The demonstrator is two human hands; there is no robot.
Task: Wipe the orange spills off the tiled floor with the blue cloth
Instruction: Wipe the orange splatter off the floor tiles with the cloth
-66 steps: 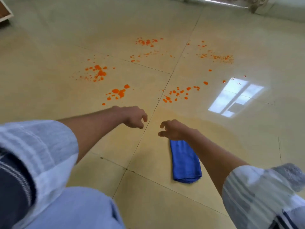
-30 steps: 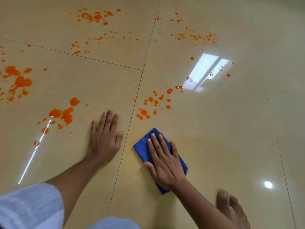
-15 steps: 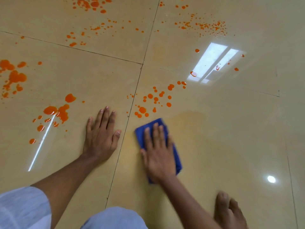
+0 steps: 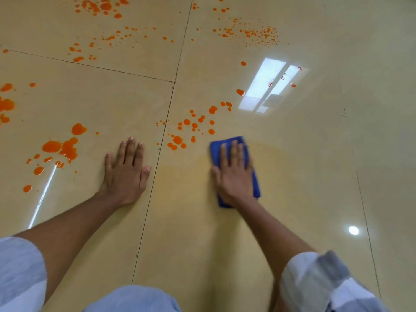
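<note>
Down on the glossy beige tiled floor point(image 4: 292, 176), the right hand point(image 4: 234, 176) lies flat on a folded, soft-looking blue cloth point(image 4: 255, 185), fingers straight and close together, pressing it down; the cloth's far edge shows just beyond the fingertips. Round wet orange spills point(image 4: 191, 129) bead just beyond and left of those fingertips, apart from the cloth. Across a thin dark grout line point(image 4: 157, 158), the left hand point(image 4: 126, 174) rests palm-down, fingers slightly spread, with larger orange blotches point(image 4: 60, 147) off its little-finger side.
</note>
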